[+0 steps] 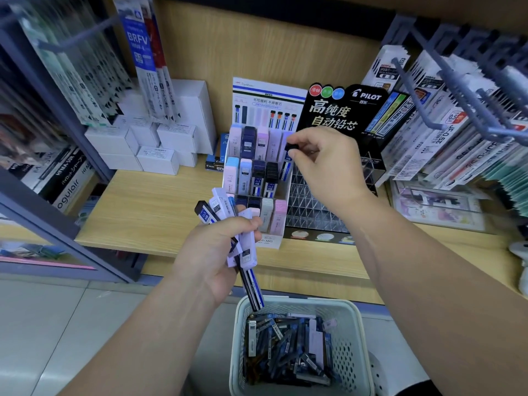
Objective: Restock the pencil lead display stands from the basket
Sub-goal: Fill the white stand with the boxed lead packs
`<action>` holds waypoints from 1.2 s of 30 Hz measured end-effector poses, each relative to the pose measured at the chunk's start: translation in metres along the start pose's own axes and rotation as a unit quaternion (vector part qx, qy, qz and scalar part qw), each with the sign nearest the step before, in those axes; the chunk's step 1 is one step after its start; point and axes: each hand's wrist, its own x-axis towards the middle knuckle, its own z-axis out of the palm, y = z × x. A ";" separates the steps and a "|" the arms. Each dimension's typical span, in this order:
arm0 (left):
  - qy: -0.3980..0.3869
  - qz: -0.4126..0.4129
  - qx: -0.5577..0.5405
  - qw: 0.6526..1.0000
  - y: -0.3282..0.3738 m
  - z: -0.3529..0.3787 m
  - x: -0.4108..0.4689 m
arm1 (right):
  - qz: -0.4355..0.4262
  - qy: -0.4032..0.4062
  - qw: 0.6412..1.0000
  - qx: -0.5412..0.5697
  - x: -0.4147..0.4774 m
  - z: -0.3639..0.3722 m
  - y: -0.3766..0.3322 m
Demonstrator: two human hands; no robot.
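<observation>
The right hand (pixel 323 164) pinches the black cap of a dark lead case (pixel 286 164) between thumb and forefinger, the other fingers loosely curled; the case hangs nearly upright, long axis vertical, its lower end at the mouth of the rightmost slot in the middle tier of the white stand (pixel 257 178). That is the relation the next move seems to turn on: the slot lies straight below the grip, so a short push down along the case's own axis should seat it beside the dark cases already there. The left hand (pixel 214 252) is closed in a fist around a fanned bundle (pixel 225 221) of cases, white, lilac and black with blue labels, one long dark one sticking down toward the basket (pixel 357 324). It sits lower and nearer the shelf's front edge, so the right hand is plainly the nearer to the slot. The stand is at the middle of the wooden shelf (pixel 143 207), just left of a black stand (pixel 343 110) whose clear tiers look empty. The white stand's rows hold pastel and navy cases, upright and packed close. The basket, on the floor below the shelf's front edge, holds a loose jumble of more dark cases.
</observation>
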 end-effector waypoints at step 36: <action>0.031 0.065 -0.108 0.992 -0.008 0.004 0.002 | 0.114 -0.283 0.916 0.262 -0.090 0.001 -0.037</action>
